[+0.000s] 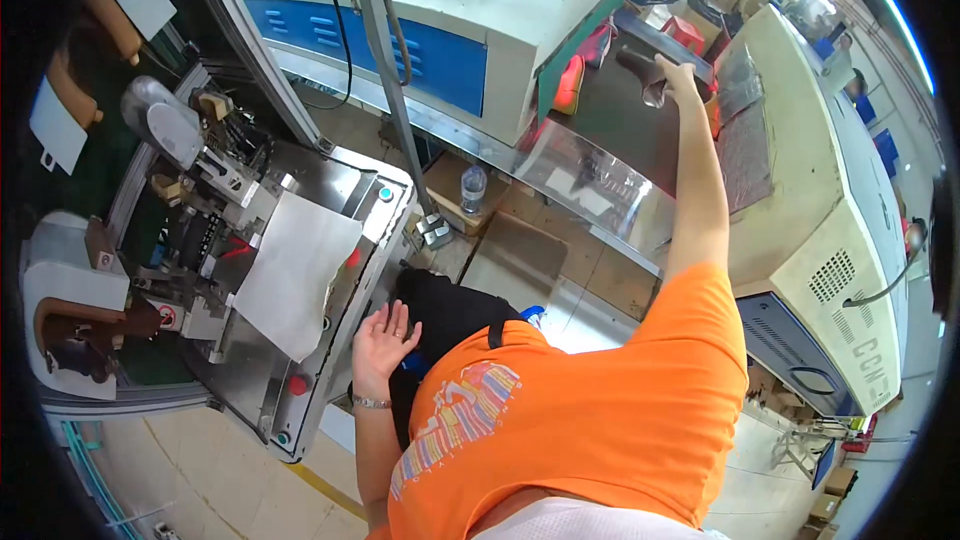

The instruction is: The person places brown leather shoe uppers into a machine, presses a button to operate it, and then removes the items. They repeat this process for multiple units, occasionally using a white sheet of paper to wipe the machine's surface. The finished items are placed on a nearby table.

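The person in the orange shirt stretches the right hand [678, 72] far out from the grey metal machine [300, 240], fingers closed on a dark shoe part [645, 75] over the conveyor. The left hand [382, 338] hovers open and empty just beside the machine's edge, near its white paper sheet [295, 270].

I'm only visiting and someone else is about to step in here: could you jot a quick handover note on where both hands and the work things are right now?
Left hand: open, empty, palm up beside the metal machine with the white sheet.
Right hand: arm stretched far out, gripping a dark shoe on the conveyor belt.
Another brown shoe sits at the far left station.
Done: shoe grasped. Left: it has not been brought to the machine yet.
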The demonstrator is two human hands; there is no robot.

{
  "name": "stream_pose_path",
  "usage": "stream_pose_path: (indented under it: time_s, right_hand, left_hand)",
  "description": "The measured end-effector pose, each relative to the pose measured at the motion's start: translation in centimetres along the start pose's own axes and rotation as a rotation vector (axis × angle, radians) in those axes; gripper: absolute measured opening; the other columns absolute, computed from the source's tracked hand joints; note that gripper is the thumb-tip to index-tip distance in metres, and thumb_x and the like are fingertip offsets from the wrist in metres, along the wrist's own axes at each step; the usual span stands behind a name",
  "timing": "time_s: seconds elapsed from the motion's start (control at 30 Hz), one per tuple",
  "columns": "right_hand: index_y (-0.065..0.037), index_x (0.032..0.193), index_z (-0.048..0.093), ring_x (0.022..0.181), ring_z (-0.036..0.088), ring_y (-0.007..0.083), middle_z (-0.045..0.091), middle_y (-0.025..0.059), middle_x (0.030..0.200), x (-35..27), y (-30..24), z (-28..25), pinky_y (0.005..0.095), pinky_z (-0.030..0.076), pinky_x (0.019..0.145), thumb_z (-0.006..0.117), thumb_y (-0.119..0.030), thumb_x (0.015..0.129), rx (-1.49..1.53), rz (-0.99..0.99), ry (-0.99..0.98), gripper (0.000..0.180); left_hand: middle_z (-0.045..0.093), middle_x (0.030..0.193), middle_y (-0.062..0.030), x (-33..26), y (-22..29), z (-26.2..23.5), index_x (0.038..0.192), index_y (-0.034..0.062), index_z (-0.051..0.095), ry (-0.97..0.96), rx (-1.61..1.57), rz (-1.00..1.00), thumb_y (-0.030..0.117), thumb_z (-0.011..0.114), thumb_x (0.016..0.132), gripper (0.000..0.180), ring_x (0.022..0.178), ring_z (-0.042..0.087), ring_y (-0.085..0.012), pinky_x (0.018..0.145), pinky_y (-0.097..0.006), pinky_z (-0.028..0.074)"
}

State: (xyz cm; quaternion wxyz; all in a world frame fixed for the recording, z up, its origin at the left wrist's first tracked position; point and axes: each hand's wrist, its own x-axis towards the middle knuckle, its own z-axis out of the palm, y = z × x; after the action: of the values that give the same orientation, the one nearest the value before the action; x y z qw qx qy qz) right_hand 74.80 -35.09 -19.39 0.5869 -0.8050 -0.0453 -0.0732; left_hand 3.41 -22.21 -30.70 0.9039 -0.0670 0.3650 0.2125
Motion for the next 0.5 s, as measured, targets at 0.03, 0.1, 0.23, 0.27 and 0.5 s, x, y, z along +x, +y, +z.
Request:
stream_pose_path:
  time_s: [0.03,0.1,0.23,0.27,0.5]
  right_hand:
    - [0.002,0.096,0.051,0.084,0.053,0.0208,0.054,0.0117,0.086,2.5,1.4,1.7,0.0314,0.045,0.070,0.075,-0.018,0.063,-0.043,-0.263,0.268,0.046]
    - [0.001,0.102,0.047,0.087,0.053,0.0210,0.054,0.0115,0.086,-0.9,1.4,6.3,0.0313,0.045,0.071,0.072,-0.013,0.064,-0.023,-0.325,0.160,0.047]
    - [-0.003,0.118,0.032,0.058,0.048,0.0134,0.051,0.0053,0.076,-9.4,6.8,11.2,0.0286,0.040,0.044,0.064,-0.009,0.069,0.138,-0.076,-0.215,0.059]
    - [-0.004,0.121,0.029,0.060,0.050,0.0143,0.052,0.0079,0.081,-12.8,7.8,11.2,0.0290,0.041,0.044,0.064,-0.009,0.069,0.159,0.038,-0.296,0.064]
    - [-0.004,0.120,0.037,0.068,0.055,0.0172,0.057,0.0122,0.092,-27.1,15.7,9.7,0.0292,0.044,0.050,0.060,-0.006,0.070,0.229,0.460,-0.687,0.055]
  left_hand:
    - [0.056,0.106,-0.0053,-0.1,0.3,-0.3,0.092,0.0087,0.056,-0.026,-0.027,-0.002,0.013,0.049,0.082,0.013,0.105,0.050,-0.0192,0.092,-0.051,0.034]
    - [0.057,0.107,-0.0047,-0.9,0.4,-1.0,0.093,0.0089,0.056,-0.016,-0.083,0.055,0.013,0.048,0.083,0.014,0.106,0.050,-0.0186,0.093,-0.050,0.034]
    - [0.056,0.108,-0.0024,-1.3,0.2,-2.9,0.098,0.0099,0.055,-0.028,-0.123,0.104,0.014,0.047,0.084,0.017,0.106,0.050,-0.0169,0.093,-0.049,0.034]
    - [0.056,0.108,-0.0019,-1.3,0.2,-3.3,0.100,0.0102,0.055,-0.011,-0.090,0.130,0.014,0.047,0.084,0.018,0.105,0.050,-0.0168,0.093,-0.049,0.034]
    - [0.052,0.111,-0.0028,-2.0,1.0,-4.0,0.110,0.0121,0.048,0.147,0.334,0.479,0.016,0.047,0.086,0.024,0.101,0.049,-0.0155,0.087,-0.041,0.039]
